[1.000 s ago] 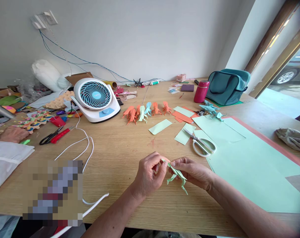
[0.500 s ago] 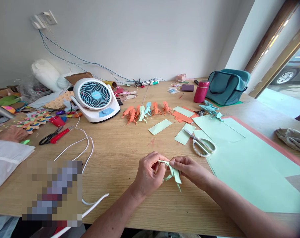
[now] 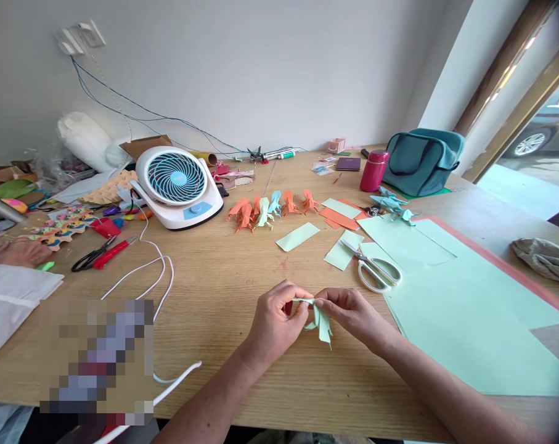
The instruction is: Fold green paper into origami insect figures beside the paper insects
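Note:
A folded pale green paper figure (image 3: 322, 322) is held between my two hands above the wooden table. My left hand (image 3: 279, 314) is closed, pinching one end of it between thumb and fingers. On its other side, my right hand (image 3: 349, 311) grips the paper near the top, fingertips close to those of the left. Thin folded legs hang down below. Beyond my hands stands a row of finished-looking paper figures: orange ones (image 3: 243, 214), a pale green one (image 3: 264, 213) and a light blue one (image 3: 275, 203). Scissors with white handles (image 3: 378, 274) lie right of my hands.
Large pale green sheets (image 3: 468, 308) cover the right side. Cut green strips (image 3: 298, 237) and orange strips (image 3: 341, 217) lie ahead. A white fan (image 3: 175, 185), a red bottle (image 3: 374, 171) and a teal bag (image 3: 422, 163) stand farther back. At left, another person's hand (image 3: 27, 253) rests near red-handled cutters (image 3: 113, 253).
The lower part of the green paper figure has swung slightly left and up between my hands. Both hands keep their pinch, with the fingertips shifted a little.

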A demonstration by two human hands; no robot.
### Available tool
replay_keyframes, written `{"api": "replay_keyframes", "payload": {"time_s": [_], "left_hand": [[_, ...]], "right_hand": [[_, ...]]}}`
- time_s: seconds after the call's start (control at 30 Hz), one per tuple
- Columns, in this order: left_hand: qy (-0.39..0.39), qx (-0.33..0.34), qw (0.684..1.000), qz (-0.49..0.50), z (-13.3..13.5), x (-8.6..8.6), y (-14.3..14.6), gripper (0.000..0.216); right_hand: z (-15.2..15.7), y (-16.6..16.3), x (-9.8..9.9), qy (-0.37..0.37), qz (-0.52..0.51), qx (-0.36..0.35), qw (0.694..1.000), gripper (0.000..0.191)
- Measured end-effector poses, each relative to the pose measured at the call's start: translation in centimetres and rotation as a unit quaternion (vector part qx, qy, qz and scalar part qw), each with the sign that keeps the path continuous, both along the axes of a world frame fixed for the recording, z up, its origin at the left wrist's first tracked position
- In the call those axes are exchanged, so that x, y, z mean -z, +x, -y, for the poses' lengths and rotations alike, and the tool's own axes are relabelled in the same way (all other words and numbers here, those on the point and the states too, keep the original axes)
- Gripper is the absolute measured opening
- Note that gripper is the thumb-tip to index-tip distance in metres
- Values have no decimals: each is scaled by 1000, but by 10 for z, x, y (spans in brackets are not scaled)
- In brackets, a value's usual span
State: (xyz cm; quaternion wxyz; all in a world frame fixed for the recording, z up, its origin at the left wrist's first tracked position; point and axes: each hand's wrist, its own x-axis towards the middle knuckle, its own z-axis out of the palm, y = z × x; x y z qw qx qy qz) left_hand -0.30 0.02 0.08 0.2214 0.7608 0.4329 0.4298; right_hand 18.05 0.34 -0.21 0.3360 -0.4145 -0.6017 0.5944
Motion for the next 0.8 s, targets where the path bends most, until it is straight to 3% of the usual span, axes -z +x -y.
{"api": "replay_keyframes", "payload": {"time_s": [0.17,0.5,0.7,0.8], "left_hand": [[9,10,1000,2,0,1,-2,20],[67,17,998,4,-1,2,-2,22],[131,8,991,-29,0,5,-3,19],[143,-5,989,-47,1,7,-4,18]], "right_hand": [[-1,1,4,5,-7,5,1000,40],[8,-4,-1,203,57,93,973,17],[7,-3,0,169,29,98,980,12],[9,-4,0,199,37,114,973,9]]}}
